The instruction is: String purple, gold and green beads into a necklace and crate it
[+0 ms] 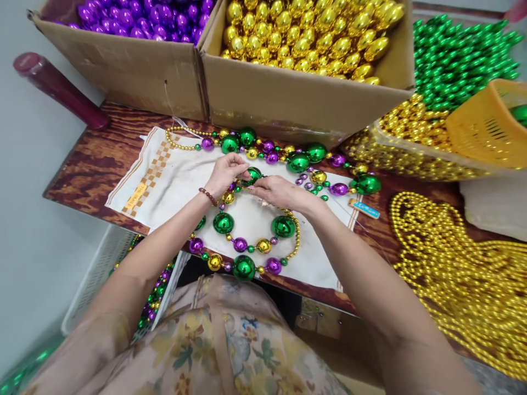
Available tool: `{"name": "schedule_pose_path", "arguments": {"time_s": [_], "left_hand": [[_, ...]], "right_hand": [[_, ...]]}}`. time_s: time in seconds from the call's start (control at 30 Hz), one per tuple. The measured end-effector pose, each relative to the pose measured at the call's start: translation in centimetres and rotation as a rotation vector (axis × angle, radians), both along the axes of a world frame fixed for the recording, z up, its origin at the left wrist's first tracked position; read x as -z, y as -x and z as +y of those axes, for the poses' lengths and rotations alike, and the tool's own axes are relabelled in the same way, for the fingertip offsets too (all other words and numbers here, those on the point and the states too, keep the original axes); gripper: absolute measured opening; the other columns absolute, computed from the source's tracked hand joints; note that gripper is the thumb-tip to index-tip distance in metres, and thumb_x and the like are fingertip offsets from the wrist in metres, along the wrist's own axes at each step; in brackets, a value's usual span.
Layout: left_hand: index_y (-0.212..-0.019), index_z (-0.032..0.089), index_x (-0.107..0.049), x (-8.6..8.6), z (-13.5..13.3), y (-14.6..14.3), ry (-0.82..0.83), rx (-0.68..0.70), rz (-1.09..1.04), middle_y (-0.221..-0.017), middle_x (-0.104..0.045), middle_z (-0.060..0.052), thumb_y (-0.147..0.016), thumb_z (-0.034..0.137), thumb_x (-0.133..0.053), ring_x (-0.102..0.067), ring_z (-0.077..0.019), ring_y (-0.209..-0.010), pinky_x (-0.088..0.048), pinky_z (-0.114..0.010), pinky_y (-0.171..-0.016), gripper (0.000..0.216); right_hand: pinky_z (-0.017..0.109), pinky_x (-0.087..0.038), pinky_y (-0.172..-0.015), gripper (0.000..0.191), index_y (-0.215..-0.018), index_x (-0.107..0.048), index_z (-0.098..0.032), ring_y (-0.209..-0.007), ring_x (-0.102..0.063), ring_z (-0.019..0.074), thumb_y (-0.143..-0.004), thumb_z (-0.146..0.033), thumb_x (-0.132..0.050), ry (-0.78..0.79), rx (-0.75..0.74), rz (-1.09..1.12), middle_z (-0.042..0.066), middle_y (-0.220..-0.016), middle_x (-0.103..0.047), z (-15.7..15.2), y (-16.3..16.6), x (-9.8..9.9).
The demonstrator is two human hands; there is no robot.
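Over a white towel (pixel 185 175), both hands come together at a large green bead of a necklace (pixel 244 267) strung with green, purple and gold beads. My left hand (pixel 226 174), with a bracelet at its wrist, is closed in a pinch on the necklace. From the other side my right hand (pixel 274 192) closes its fingers on the same necklace; its fingertips are partly hidden. The rest of this necklace loops down toward my body. Beyond my hands lies another mixed bead strand (pixel 297 163), with loose small green and purple beads (pixel 317 189) beside it.
Cardboard boxes of purple beads (pixel 135 19) and gold beads (pixel 284 33) stand at the back. Gold bead chains (pixel 461 285) lie right, below an orange basket (pixel 486 123) and green beads (pixel 465 60). A dark red cylinder (pixel 61 90) stands left; a white basket (pixel 93 280) sits lower.
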State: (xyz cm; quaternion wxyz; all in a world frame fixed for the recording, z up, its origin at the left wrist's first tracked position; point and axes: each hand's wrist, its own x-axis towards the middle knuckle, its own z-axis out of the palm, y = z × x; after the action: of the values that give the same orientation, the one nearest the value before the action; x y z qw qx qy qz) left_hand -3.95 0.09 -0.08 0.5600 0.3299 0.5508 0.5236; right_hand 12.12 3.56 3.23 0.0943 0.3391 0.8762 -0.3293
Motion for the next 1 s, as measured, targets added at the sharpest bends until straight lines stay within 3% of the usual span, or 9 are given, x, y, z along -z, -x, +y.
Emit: {"name": "schedule_pose_path", "arguments": {"time_s": [0.17,0.33,0.47,0.57,0.63,0.7,0.8,0.93,1.0], "left_hand": [[-0.073,0.017,-0.051,-0.6,0.0,0.5,-0.022,-0.05,0.036,-0.056,-0.063,0.003,-0.078,0.008,-0.068,-0.064,-0.0103,-0.053,-0.054,-0.024,-0.064,0.02],[-0.074,0.017,-0.056,-3.2,-1.2,0.2,-0.1,0.011,0.084,-0.059,-0.062,0.003,-0.076,0.01,-0.073,-0.065,-0.0115,-0.057,-0.055,-0.025,-0.063,0.019],[-0.072,0.017,-0.059,-5.9,-2.9,-4.3,-0.156,0.201,0.104,-0.061,-0.063,0.0,-0.077,0.011,-0.073,-0.064,-0.0119,-0.057,-0.051,-0.024,-0.06,0.016],[-0.071,0.018,-0.063,-7.4,-4.7,-9.8,-0.246,0.485,0.221,-0.062,-0.066,-0.001,-0.081,0.011,-0.068,-0.063,-0.0121,-0.058,-0.048,-0.024,-0.06,0.014],[-0.07,0.02,-0.064,-7.5,-6.0,-13.7,-0.319,0.7,0.321,-0.06,-0.066,0.0,-0.081,0.008,-0.065,-0.061,-0.0116,-0.056,-0.046,-0.025,-0.06,0.016],[-0.069,0.021,-0.065,-6.6,-7.5,-17.7,-0.405,0.881,0.407,-0.06,-0.066,0.001,-0.081,0.008,-0.064,-0.058,-0.0111,-0.055,-0.044,-0.025,-0.06,0.018],[-0.073,0.021,-0.064,-3.4,-10.6,-23.8,-0.536,1.122,0.57,-0.067,-0.069,-0.002,-0.084,0.012,-0.061,-0.061,-0.0137,-0.058,-0.044,-0.026,-0.058,0.014],[-0.076,0.021,-0.064,1.5,-15.6,-31.8,-0.672,1.463,0.836,-0.074,-0.071,-0.012,-0.081,0.011,-0.059,-0.068,-0.0222,-0.065,-0.047,-0.032,-0.051,0.012],[-0.073,0.023,-0.065,3.4,-17.5,-35.0,-0.756,1.591,0.827,-0.079,-0.073,-0.013,-0.08,0.014,-0.064,-0.07,-0.0232,-0.07,-0.049,-0.034,-0.051,0.012]], "right_hand": [[0.028,-0.039,-0.066,0.032,-0.079,-0.066,-0.016,-0.068,-0.054,0.0162,-0.098,-0.034,-0.047,0.071,0.065,0.07,0.004,-0.071,-0.061,0.4,-2.3,0.0],[0.027,-0.043,-0.062,0.038,-0.089,-0.065,-0.018,-0.07,-0.057,0.0166,-0.096,-0.05,-0.045,0.182,0.353,0.225,0.004,-0.08,-0.065,-1.1,-12.8,0.9],[0.029,-0.046,-0.067,0.036,-0.092,-0.068,-0.018,-0.081,-0.065,0.022,-0.095,-0.048,-0.046,-0.068,0.574,0.031,0.008,-0.089,-0.071,-3.8,-19.6,2.8],[0.031,-0.046,-0.072,0.034,-0.099,-0.07,-0.019,-0.093,-0.067,0.0263,-0.096,-0.045,-0.048,-0.206,0.559,-0.265,0.012,-0.101,-0.074,-5.1,-20.1,3.3],[0.033,-0.046,-0.074,0.036,-0.108,-0.07,-0.018,-0.097,-0.067,0.0283,-0.098,-0.045,-0.047,-0.238,0.509,-0.373,0.015,-0.11,-0.072,-5.4,-19.5,2.8],[0.036,-0.046,-0.076,0.037,-0.117,-0.068,-0.018,-0.099,-0.066,0.0304,-0.098,-0.044,-0.049,-0.258,0.453,-0.391,0.016,-0.115,-0.071,-5.2,-19.3,1.9],[0.038,-0.045,-0.078,0.039,-0.127,-0.064,-0.021,-0.1,-0.066,0.0314,-0.098,-0.042,-0.05,-0.304,0.457,-0.382,0.014,-0.116,-0.071,-5.4,-20.6,0.1],[0.036,-0.044,-0.074,0.034,-0.123,-0.067,-0.025,-0.094,-0.067,0.0296,-0.099,-0.039,-0.048,-0.371,0.491,-0.319,0.01,-0.11,-0.073,-6.9,-24.5,-2.4],[0.034,-0.043,-0.071,0.034,-0.121,-0.068,-0.025,-0.093,-0.067,0.0278,-0.101,-0.04,-0.045,-0.388,0.515,-0.28,0.009,-0.109,-0.073,-7.6,-26.2,-2.8]]}}
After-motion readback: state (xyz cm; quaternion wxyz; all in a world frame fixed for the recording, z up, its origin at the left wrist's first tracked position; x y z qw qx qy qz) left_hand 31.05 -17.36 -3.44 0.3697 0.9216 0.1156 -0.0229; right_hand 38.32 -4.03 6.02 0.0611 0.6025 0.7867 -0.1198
